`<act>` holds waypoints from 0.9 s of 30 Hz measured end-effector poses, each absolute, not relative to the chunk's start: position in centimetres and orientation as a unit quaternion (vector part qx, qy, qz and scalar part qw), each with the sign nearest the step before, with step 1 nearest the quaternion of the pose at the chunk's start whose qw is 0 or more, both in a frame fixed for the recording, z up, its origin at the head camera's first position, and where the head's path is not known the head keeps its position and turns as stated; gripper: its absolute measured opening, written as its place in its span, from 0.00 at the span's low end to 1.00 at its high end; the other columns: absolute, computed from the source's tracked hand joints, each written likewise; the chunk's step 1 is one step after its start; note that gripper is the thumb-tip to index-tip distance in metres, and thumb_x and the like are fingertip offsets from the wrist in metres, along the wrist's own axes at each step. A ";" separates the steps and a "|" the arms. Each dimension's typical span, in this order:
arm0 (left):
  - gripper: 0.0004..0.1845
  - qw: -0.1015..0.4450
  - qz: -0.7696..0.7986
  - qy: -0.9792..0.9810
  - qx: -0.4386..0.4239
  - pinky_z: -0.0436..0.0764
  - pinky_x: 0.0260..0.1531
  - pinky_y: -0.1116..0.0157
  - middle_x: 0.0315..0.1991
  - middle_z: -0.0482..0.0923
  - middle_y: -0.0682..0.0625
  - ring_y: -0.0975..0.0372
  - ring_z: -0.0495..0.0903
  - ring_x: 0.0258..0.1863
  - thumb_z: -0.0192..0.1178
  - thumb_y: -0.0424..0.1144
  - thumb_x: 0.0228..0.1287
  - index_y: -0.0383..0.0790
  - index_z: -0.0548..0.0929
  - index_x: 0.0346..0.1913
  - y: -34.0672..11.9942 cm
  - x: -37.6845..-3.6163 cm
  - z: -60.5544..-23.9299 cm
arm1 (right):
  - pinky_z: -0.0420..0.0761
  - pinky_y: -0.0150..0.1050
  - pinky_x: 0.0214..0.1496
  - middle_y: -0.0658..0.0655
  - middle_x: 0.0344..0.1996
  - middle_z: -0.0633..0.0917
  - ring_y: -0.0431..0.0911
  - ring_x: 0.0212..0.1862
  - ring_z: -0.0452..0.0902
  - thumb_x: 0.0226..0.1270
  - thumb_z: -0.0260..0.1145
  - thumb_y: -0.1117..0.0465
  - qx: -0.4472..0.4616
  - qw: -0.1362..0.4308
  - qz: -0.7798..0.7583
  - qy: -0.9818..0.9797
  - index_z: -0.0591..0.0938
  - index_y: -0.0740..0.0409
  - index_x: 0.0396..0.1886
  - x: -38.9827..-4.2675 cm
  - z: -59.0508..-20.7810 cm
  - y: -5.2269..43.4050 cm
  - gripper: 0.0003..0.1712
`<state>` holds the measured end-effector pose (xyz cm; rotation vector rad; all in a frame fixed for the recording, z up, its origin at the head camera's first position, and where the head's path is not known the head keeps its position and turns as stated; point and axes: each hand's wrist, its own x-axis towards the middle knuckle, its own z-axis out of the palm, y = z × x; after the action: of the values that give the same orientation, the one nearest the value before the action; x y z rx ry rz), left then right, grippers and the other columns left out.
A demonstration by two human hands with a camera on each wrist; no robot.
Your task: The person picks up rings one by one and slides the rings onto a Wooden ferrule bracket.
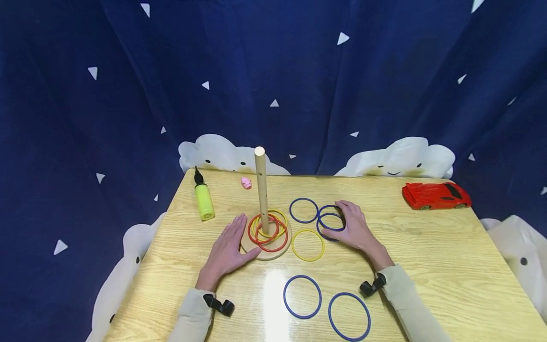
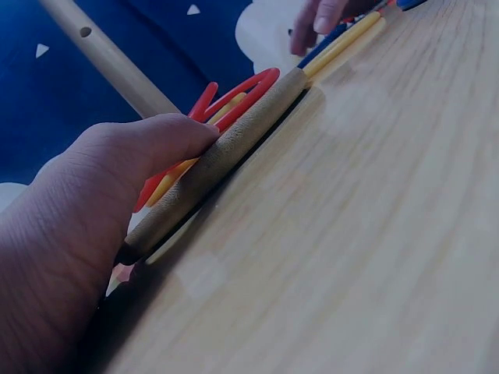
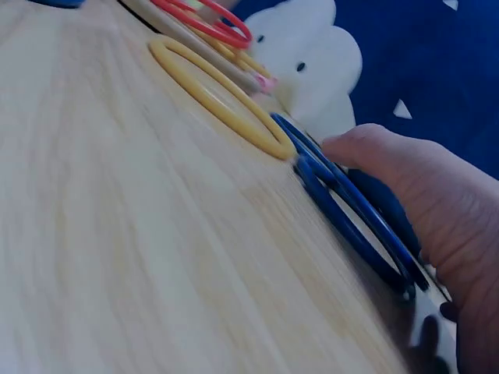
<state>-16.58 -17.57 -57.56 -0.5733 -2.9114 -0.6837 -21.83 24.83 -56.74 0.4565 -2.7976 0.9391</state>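
Rings lie nearest on the worktop: two loose blue rings flat at about 6 o'clock from the peg stand, between the two sleeves. Further in, the left hand lies flat with straight fingers, its thumb pressing the rim of the round wooden base from about 8 o'clock; this grip is open and holds nothing. A yellow ring lies flat just beside the base at 4 o'clock. The right hand rests over a pair of overlapping blue rings, fingers curled on their far edge and thumb at the near edge, so its grip pinches them; they lie flat under the palm, at 3 o'clock from the upright wooden peg, whose long axis stands vertical. Red and yellow rings already sit around the peg. The right hand is nearer these blue rings; the peg lies to its 9 o'clock. Beyond are another blue ring, a green pump, a small pink toy and a red toy car.
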 end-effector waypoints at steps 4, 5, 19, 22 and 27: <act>0.60 0.039 -0.229 -0.955 -0.187 0.55 0.81 0.51 0.85 0.49 0.46 0.54 0.49 0.84 0.57 0.76 0.63 0.39 0.51 0.85 -17.5 -16.6 -57.5 | 0.58 0.65 0.73 0.67 0.70 0.70 0.64 0.73 0.59 0.48 0.82 0.34 0.129 0.075 0.309 -0.939 0.72 0.65 0.73 -21.9 -57.2 26.0 0.60; 0.60 0.037 -0.229 -0.955 -0.187 0.55 0.81 0.51 0.85 0.48 0.47 0.55 0.48 0.84 0.57 0.76 0.63 0.40 0.51 0.85 -17.5 -16.6 -57.5 | 0.58 0.65 0.73 0.67 0.69 0.70 0.64 0.72 0.59 0.47 0.82 0.34 0.126 0.078 0.304 -0.941 0.73 0.66 0.72 -22.0 -57.4 26.1 0.60; 0.60 0.027 -0.224 -0.958 -0.175 0.52 0.82 0.53 0.85 0.47 0.50 0.58 0.45 0.84 0.54 0.79 0.63 0.42 0.49 0.85 -17.7 -16.2 -58.0 | 0.63 0.63 0.67 0.65 0.63 0.73 0.63 0.66 0.64 0.43 0.83 0.33 0.124 0.099 0.288 -0.944 0.79 0.64 0.63 -21.6 -58.5 26.0 0.54; 0.60 0.025 -0.224 -0.959 -0.174 0.51 0.82 0.54 0.86 0.46 0.50 0.59 0.44 0.84 0.54 0.79 0.63 0.43 0.49 0.85 -17.7 -16.3 -58.1 | 0.63 0.63 0.67 0.64 0.63 0.73 0.62 0.66 0.64 0.42 0.84 0.34 0.124 0.095 0.295 -0.943 0.78 0.63 0.63 -21.4 -58.2 26.1 0.54; 0.60 0.026 -0.223 -0.959 -0.174 0.51 0.82 0.54 0.86 0.46 0.51 0.59 0.44 0.84 0.53 0.79 0.63 0.44 0.49 0.85 -17.6 -16.6 -58.0 | 0.63 0.62 0.66 0.65 0.63 0.73 0.62 0.66 0.64 0.42 0.85 0.36 0.126 0.097 0.299 -0.941 0.78 0.63 0.64 -21.5 -57.8 26.1 0.54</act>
<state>-16.59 -17.63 -58.03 -0.5380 -2.9628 -0.6882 -21.53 26.11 -57.81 0.3731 -2.7869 0.8847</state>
